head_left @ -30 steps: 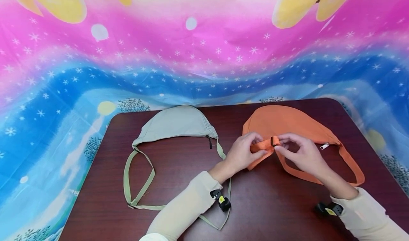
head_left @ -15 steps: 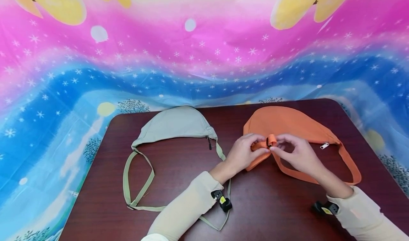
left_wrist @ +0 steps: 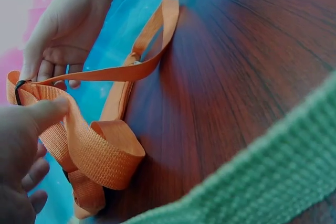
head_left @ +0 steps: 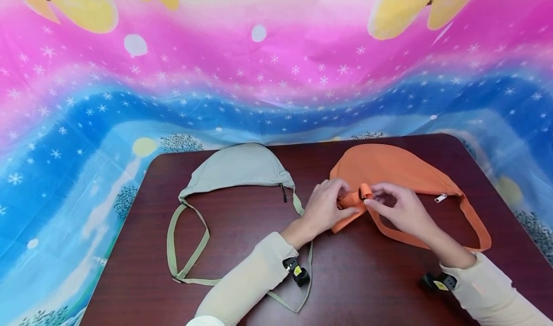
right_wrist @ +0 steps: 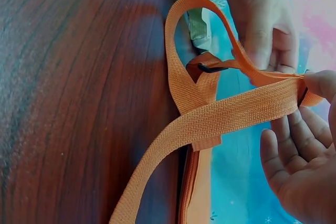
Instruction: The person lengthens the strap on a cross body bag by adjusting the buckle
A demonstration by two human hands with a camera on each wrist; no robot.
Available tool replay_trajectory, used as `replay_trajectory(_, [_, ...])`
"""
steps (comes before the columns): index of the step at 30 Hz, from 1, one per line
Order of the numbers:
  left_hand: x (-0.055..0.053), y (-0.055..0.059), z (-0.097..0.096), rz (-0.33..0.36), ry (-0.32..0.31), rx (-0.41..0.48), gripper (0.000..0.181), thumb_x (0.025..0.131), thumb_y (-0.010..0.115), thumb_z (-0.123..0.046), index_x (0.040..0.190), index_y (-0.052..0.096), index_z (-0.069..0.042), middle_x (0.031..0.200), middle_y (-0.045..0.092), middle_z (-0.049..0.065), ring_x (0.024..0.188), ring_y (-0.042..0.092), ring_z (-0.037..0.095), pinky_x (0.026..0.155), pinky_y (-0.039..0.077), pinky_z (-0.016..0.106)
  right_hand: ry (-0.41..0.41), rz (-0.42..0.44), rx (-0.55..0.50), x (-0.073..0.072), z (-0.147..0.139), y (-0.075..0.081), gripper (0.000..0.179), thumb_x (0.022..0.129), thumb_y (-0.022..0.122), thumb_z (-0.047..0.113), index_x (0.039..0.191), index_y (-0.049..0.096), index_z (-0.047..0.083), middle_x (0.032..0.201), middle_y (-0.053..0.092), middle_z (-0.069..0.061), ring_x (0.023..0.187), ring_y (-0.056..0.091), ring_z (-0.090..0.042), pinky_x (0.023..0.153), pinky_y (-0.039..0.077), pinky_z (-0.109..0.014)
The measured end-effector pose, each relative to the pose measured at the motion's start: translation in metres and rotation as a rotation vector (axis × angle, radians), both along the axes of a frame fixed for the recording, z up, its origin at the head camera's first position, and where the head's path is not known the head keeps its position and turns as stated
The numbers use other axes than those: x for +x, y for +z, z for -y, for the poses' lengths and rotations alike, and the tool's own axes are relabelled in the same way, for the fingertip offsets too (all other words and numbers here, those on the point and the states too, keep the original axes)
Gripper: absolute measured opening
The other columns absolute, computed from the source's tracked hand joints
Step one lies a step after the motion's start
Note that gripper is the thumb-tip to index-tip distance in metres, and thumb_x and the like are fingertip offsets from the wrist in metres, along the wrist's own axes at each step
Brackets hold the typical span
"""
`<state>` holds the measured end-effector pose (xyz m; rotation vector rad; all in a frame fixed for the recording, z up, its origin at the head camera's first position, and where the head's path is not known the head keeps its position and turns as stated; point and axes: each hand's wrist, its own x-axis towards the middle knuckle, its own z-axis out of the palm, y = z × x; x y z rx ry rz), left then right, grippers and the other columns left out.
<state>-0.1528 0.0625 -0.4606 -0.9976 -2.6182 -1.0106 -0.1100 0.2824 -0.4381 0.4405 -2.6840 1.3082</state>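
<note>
An orange sling bag lies at the right of the table in the head view. My left hand pinches its orange webbing strap between thumb and fingers. Beside it, my right hand pinches the strap at a black slider buckle, where a short loop of webbing stands up. A second black ring shows farther along the strap in the right wrist view. Fingertips hide part of the slider in both wrist views.
Left of the orange bag lies a pale grey-green sling bag, its light green strap looped toward the front and passing under the left forearm. Both sit on a dark wood table. A patterned cloth hangs behind.
The slider and the right hand have shifted a little left, closer to the left hand. Both hands keep their hold on the strap; the bags stay in place.
</note>
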Motion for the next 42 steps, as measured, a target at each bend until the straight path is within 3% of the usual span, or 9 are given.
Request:
replay_trajectory(5, [0.0012, -0.0011, 0.0020, -0.006, 0.053, -0.018, 0.038, 0.084, 0.085, -0.037, 0.101, 0.059, -0.016, 0.088, 0.059, -0.006, 0.082, 0.048, 0.007, 0.078, 0.038, 0.023, -0.014, 0.004, -0.013, 0.0009, 0.0004, 0.0004, 0.022, 0.095, 0.074, 0.013, 0.115, 0.071, 0.005, 0.099, 0.071, -0.005, 0.084, 0.063, -0.006, 0.070, 0.052, -0.019])
replay_trajectory(11, [0.0024, -0.0024, -0.0002, -0.009, 0.047, -0.007, 0.034, 0.086, 0.084, -0.035, 0.106, 0.064, -0.017, 0.096, 0.065, -0.010, 0.087, 0.053, 0.005, 0.083, 0.042, 0.024, -0.028, 0.017, -0.023, 0.0021, 0.0010, 0.0020, 0.023, 0.096, 0.073, 0.014, 0.116, 0.071, 0.004, 0.101, 0.071, -0.007, 0.085, 0.064, -0.004, 0.071, 0.053, -0.018])
replay_trajectory(18, [0.0031, -0.0026, -0.0024, -0.026, 0.043, 0.012, 0.027, 0.089, 0.081, -0.034, 0.106, 0.067, -0.019, 0.092, 0.064, -0.012, 0.083, 0.051, 0.002, 0.080, 0.039, 0.020, -0.032, 0.027, -0.018, 0.0003, -0.0006, 0.0006, 0.023, 0.097, 0.072, 0.016, 0.117, 0.070, 0.004, 0.101, 0.071, -0.007, 0.085, 0.064, -0.005, 0.071, 0.053, -0.020])
replay_trajectory(24, [-0.0003, -0.0016, -0.0015, -0.062, 0.019, 0.079, 0.025, 0.089, 0.081, -0.030, 0.107, 0.072, -0.015, 0.095, 0.070, -0.007, 0.082, 0.057, 0.006, 0.079, 0.043, 0.019, -0.024, 0.029, -0.032, -0.0014, -0.0018, -0.0019, 0.021, 0.096, 0.073, 0.014, 0.114, 0.070, 0.004, 0.100, 0.070, -0.007, 0.083, 0.065, -0.007, 0.070, 0.054, -0.021])
replay_trajectory(30, [-0.0014, 0.0000, 0.0000, -0.092, -0.013, 0.072, 0.029, 0.090, 0.080, -0.029, 0.113, 0.073, -0.012, 0.103, 0.072, -0.005, 0.091, 0.059, 0.006, 0.091, 0.045, 0.020, 0.015, 0.013, -0.025, -0.0036, 0.0021, -0.0048, 0.020, 0.095, 0.074, 0.012, 0.113, 0.071, 0.006, 0.096, 0.070, -0.004, 0.081, 0.064, -0.010, 0.068, 0.054, -0.023])
replay_trajectory(42, [-0.0035, -0.0026, 0.0028, -0.041, -0.089, 0.088, 0.033, 0.092, 0.078, -0.023, 0.122, 0.070, -0.010, 0.101, 0.070, -0.003, 0.091, 0.059, 0.005, 0.092, 0.043, 0.018, 0.052, 0.041, 0.043, -0.0054, 0.0041, -0.0051, 0.019, 0.092, 0.078, 0.016, 0.109, 0.072, 0.010, 0.089, 0.068, 0.000, 0.074, 0.061, -0.013, 0.064, 0.053, -0.025])
